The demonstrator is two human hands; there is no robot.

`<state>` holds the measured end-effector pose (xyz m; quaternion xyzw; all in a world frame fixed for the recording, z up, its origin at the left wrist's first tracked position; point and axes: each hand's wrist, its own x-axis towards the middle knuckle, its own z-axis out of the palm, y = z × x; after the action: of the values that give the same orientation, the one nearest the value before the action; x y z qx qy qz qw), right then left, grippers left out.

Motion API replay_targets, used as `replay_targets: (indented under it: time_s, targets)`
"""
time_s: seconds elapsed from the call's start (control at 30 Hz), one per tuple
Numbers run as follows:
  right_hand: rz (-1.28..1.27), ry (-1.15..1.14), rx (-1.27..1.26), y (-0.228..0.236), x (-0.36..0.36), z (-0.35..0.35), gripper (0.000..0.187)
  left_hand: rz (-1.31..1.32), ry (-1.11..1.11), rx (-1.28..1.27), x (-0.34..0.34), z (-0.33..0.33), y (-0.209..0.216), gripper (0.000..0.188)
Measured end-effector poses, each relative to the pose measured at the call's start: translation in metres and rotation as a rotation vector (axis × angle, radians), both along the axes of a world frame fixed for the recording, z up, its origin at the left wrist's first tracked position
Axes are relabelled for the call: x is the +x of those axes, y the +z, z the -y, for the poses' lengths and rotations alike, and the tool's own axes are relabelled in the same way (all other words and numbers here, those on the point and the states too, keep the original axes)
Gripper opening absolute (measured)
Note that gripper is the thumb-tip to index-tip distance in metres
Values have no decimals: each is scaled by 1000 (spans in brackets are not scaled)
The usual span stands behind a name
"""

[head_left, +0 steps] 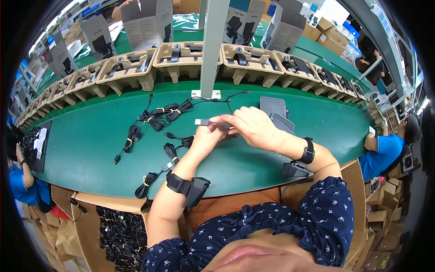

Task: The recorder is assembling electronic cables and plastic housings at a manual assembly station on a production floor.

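Above the green table, both my hands are closed round a coiled black USB cable. Its silver USB plug pokes out to the left past my fingers. My left hand grips the coil from below, while my right hand pinches it from above and the right. Several tied cable bundles lie beyond and left of my left hand. Another cable bundle rests at the table's near edge. Just right of my right hand are dark grey flat parts, partly covered by my hand and wrist.
A metal post rises from the green table. Beyond it runs a row of pulp trays holding black parts, with printed boxes behind. An open carton of cables stands below left. People in blue sit at both ends.
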<state>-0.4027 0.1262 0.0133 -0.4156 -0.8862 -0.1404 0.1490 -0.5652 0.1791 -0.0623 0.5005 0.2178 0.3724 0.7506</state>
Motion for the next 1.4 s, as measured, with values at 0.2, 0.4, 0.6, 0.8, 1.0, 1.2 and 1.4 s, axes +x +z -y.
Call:
replay_targets:
  time_s: [0.2, 0.4, 0.6, 0.8, 1.0, 1.2, 1.4]
  targets:
    - [-249, -96, -87, 2, 16, -3, 28, -121, 163, 171, -16, -13, 1, 12]
    - [-329, -63, -247, -6, 29, 5, 26, -406, 695, 813, -28, -26, -7, 14]
    - [-449, -237, -187, -3, 55, 13, 24, -1145, 1020, 1022, -65, -52, -33, 47]
    - [-467, -258, -182, 4, 80, 18, 25, -1451, 925, 1000, -90, -56, -44, 49]
    - [-505, -373, -157, 10, 109, 14, 26, -1620, 942, 1046, -96, -54, -35, 49]
    - [-586, -419, 32, 18, 139, -3, 24, -1596, 778, 856, -105, -48, -31, 49]
    - [-666, -491, -2, 18, 155, -10, 28, -1369, 657, 801, -115, -34, -18, 30]
